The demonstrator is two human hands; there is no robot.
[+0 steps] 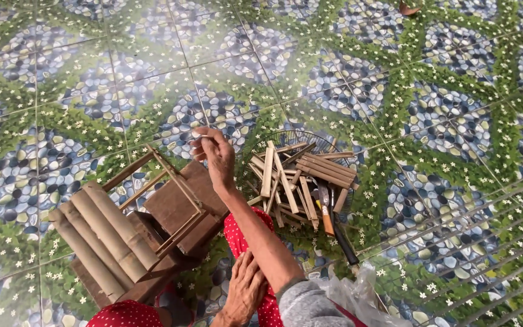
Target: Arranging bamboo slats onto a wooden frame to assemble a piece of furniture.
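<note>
Right hand [216, 156] is up over the floor [431, 121], fingers pinched nearly closed on something small and pale at the tips; can't tell what it is. Left hand [244, 292] rests flat and open on my knee, holding nothing. Small wooden frame [174, 197] sits just left of the right hand, tilted on a dark wooden block [152, 254]: a few thin slats joined into an open box shape, sides mostly bare. Looks like an early-to-middle stage of assembly, with plenty of slats yet to go on. Three bamboo tubes [101, 239] lie side by side on the block's left, uncut. Split bamboo sticks [298, 178] are heaped on a round wire grille [295, 138] just right of the hand, so stock is ready. A knife [328, 215] lies at the heap's near edge, untouched. Clear plastic bag [352, 297] by my right elbow.
</note>
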